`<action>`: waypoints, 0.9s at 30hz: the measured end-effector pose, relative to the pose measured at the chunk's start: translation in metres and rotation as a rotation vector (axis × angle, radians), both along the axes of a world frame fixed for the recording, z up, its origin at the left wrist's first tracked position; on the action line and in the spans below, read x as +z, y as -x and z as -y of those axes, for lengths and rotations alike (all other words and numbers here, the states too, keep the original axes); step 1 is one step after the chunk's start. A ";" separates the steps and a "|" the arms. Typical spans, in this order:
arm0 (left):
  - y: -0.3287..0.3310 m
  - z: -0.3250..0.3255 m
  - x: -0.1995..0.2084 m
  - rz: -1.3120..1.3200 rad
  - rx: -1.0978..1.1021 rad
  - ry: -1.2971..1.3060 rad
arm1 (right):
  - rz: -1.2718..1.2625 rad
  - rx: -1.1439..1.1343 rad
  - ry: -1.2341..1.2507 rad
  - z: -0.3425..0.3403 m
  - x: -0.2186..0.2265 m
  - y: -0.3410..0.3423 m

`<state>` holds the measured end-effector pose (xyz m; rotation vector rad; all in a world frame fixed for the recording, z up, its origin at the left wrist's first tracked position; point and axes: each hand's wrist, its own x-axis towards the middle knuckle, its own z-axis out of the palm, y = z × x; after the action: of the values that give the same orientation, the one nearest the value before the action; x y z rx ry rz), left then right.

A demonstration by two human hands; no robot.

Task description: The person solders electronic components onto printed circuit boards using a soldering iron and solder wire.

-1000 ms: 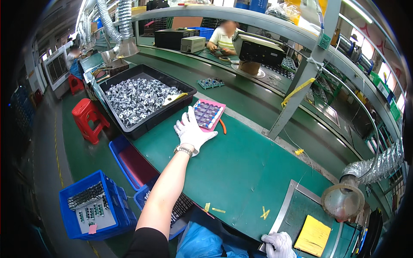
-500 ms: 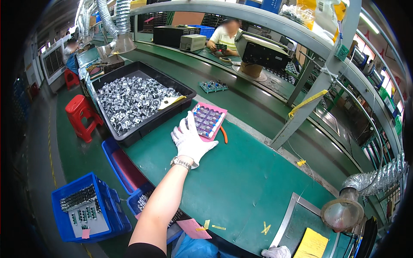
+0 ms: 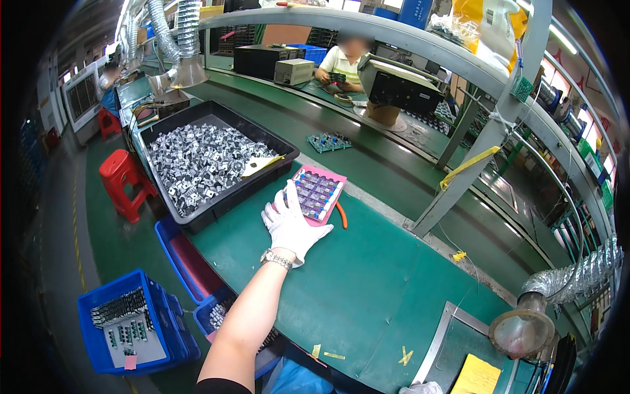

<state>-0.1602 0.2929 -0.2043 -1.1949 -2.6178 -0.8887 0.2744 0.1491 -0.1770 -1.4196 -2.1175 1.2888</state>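
I see my left hand (image 3: 290, 226), gloved, lying flat with fingers spread, its grip unclosed, fingertips on the near edge of the pink tray (image 3: 318, 194) of small components. The tray has stayed on the green desk (image 3: 367, 289), beside the black bin (image 3: 216, 164). My right hand (image 3: 420, 389), barely visible, has dropped toward the lower edge; I cannot tell its grip.

Green workbench (image 3: 367, 295), red stools (image 3: 121, 180) on green floor (image 3: 98, 230), blue crates (image 3: 125, 322) below.

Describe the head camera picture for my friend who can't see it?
A white-gloved left hand rests on a pink tray of small parts on a green workbench. A black bin of metal parts sits beside it.
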 end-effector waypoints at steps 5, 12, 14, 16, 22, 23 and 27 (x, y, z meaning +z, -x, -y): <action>-0.001 0.001 0.001 0.004 -0.003 0.001 | -0.019 0.171 -0.243 -0.002 -0.004 -0.006; 0.002 0.000 -0.001 -0.019 -0.005 -0.024 | -0.069 0.364 -0.576 -0.007 -0.001 -0.004; 0.001 -0.001 -0.001 -0.018 -0.002 -0.017 | -0.050 0.378 -0.613 -0.008 -0.004 -0.005; 0.001 -0.001 0.000 -0.013 -0.014 -0.015 | -0.067 0.349 -0.635 -0.007 -0.004 -0.004; 0.001 0.000 -0.002 -0.019 -0.002 -0.009 | -0.050 0.327 -0.519 -0.003 -0.007 -0.010; 0.001 0.000 -0.002 -0.018 -0.003 -0.006 | -0.050 0.326 -0.516 -0.003 -0.006 -0.009; 0.003 -0.003 -0.006 -0.018 -0.017 -0.024 | -0.109 0.335 -0.620 -0.006 -0.005 -0.005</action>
<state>-0.1634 0.2957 -0.2101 -1.2156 -2.5794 -0.9061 0.2794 0.1552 -0.1819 -0.7459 -2.4424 0.6685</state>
